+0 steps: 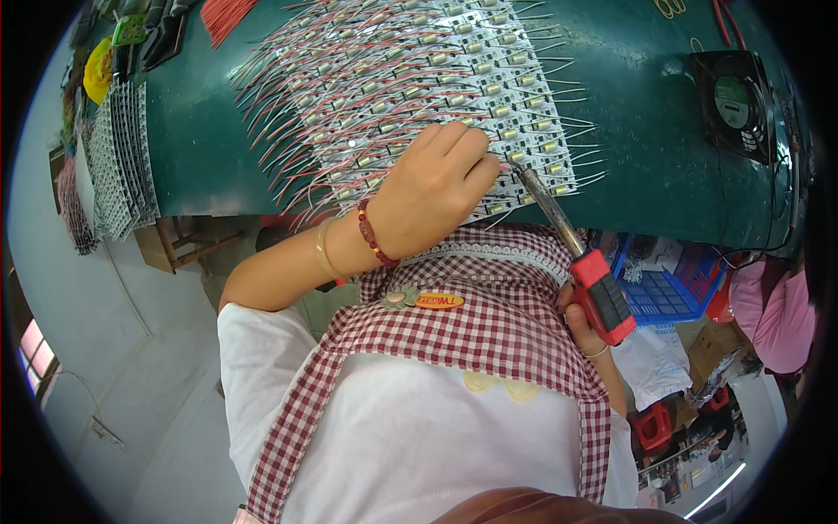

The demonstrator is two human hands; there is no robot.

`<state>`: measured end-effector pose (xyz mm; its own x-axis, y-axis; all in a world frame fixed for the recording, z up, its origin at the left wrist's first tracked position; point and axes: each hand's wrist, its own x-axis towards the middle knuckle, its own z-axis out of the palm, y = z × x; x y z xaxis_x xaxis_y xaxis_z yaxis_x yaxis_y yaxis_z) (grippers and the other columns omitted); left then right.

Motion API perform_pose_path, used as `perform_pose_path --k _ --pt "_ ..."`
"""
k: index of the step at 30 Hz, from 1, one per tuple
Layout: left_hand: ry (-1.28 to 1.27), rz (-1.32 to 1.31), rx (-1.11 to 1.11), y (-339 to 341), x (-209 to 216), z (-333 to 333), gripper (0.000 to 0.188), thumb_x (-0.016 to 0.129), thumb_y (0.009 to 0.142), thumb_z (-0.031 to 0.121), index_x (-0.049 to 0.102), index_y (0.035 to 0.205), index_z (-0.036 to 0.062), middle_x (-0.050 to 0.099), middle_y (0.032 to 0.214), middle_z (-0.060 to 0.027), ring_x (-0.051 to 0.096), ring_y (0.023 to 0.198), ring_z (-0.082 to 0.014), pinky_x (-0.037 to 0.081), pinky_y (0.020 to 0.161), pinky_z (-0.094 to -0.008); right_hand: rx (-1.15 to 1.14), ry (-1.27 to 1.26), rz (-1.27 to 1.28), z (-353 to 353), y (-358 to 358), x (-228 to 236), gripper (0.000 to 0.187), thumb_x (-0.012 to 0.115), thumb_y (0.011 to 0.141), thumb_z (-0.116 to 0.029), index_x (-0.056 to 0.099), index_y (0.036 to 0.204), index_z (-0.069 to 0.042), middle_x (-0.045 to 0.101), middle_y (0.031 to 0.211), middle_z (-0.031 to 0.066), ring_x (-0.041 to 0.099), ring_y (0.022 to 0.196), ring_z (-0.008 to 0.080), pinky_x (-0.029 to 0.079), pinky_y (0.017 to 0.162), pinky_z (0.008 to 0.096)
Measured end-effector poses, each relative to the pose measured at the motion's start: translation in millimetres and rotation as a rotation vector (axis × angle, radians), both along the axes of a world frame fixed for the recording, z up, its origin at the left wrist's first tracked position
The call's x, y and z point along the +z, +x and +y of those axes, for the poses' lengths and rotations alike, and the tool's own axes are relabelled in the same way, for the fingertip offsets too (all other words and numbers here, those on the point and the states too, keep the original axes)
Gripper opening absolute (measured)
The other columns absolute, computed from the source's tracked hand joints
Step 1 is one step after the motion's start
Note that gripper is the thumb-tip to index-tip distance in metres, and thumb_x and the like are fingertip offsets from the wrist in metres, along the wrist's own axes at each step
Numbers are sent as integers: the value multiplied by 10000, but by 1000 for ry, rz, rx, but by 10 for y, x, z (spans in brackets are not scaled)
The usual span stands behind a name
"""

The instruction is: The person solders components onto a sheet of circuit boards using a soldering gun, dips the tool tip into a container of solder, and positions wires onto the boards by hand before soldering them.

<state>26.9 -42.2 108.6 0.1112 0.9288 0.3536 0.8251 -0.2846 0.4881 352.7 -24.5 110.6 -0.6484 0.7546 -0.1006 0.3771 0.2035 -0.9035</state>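
Note:
My left hand (436,179) is closed in a pinch over the near part of a panel of small circuit boards (524,113). A thin wire seems to run from its fingertips, though the fingers mostly hide it. My right hand (580,330) grips the red and black handle of a soldering iron (602,297). The iron slants up and to the left, its tip beside my left fingertips at the boards. Rows of red and white wires (288,144) fan out from the panel's left side, and short pale wires stick out along its right edge.
The panel lies on a green table (637,157). A black fan (733,100) stands at the right. Further boards (122,162) hang at the left edge, near a yellow object (98,72). Red wires (225,17) lie at the back. A blue basket (668,293) sits below the table's right side.

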Motion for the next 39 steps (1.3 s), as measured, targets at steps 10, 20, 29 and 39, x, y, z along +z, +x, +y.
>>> perform_pose_path --k 10,20,29,39 --pt "13 27 -31 -38 -6 61 124 703 800 73 669 904 15 488 826 -85 534 783 -251 451 708 -369 -51 -121 7 -57 34 -33 306 707 874 -327 655 743 -55 633 653 59 627 575 251 481 534 356" --pt "5 45 -48 -42 17 74 125 700 802 77 653 893 5 490 838 -90 536 794 -251 454 709 -371 -6 -19 -52 -78 90 -89 275 716 862 -287 652 731 -53 626 648 66 623 565 254 479 525 352" --pt "-7 53 -49 -79 33 75 124 691 796 53 646 899 -1 501 848 -91 543 804 -252 459 716 -368 -5 78 -94 -49 6 -51 268 704 860 -303 659 729 -74 627 644 46 623 561 254 480 522 356" --pt "1 81 -43 -79 52 76 168 679 754 42 657 914 -3 518 858 -92 559 834 -251 469 742 -365 -53 84 -94 -120 88 -194 249 728 841 -265 638 717 -70 623 651 61 612 567 253 472 520 368"
